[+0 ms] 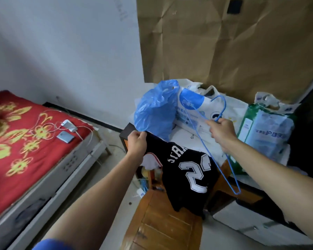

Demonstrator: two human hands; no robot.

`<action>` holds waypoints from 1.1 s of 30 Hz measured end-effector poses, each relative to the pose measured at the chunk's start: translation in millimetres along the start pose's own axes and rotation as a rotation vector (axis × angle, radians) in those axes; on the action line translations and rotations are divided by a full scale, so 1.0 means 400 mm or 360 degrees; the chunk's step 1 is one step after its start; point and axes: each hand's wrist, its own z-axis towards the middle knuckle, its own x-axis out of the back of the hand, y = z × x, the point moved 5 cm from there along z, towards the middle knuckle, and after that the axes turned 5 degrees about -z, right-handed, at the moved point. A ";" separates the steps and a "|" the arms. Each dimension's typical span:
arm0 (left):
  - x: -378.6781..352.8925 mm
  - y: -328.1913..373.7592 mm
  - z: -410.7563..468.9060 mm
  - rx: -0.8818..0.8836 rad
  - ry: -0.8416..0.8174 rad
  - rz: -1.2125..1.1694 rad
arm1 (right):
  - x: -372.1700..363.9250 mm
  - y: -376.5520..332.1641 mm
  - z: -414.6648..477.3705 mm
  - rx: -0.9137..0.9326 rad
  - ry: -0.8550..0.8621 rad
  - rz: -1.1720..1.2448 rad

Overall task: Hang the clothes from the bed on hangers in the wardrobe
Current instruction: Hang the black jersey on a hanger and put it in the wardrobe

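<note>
At centre frame, left hand [136, 143] pinches the black jersey [188, 175] by its shoulder; right hand [222, 131], at 2 o'clock of it, grips the blue hanger [206, 147]. One-point hold: jersey may slip or bunch while threading.

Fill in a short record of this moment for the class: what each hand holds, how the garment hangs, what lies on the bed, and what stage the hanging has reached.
left hand: pinches top edge of black jersey
right hand: grips blue wire hanger below its hook
jersey: hangs limp, white number showing
hanger: tilted, beside jersey, not inside it
bed: red floral cover, phone, white cable
stage: jersey not yet on hanger
</note>
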 end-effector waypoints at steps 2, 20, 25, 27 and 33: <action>0.051 0.022 -0.021 0.0035 0.0092 -0.0122 | -0.052 -0.035 0.028 0.0036 -0.0101 -0.0011; 0.562 0.156 -0.404 -0.0195 0.0340 -0.0465 | -0.576 -0.153 -0.374 0.0660 -0.1964 -0.0847; 0.801 0.105 -0.476 -0.0159 0.0647 -0.0349 | -0.662 -0.186 -0.561 0.0773 -0.2041 -0.0963; 0.890 0.072 -0.499 -0.0087 0.0709 -0.0277 | -0.705 -0.229 -0.628 0.0875 -0.1985 -0.0843; 1.100 -0.012 -0.528 -0.0097 0.0568 0.0815 | -0.850 -0.352 -0.825 0.1256 -0.1822 -0.0709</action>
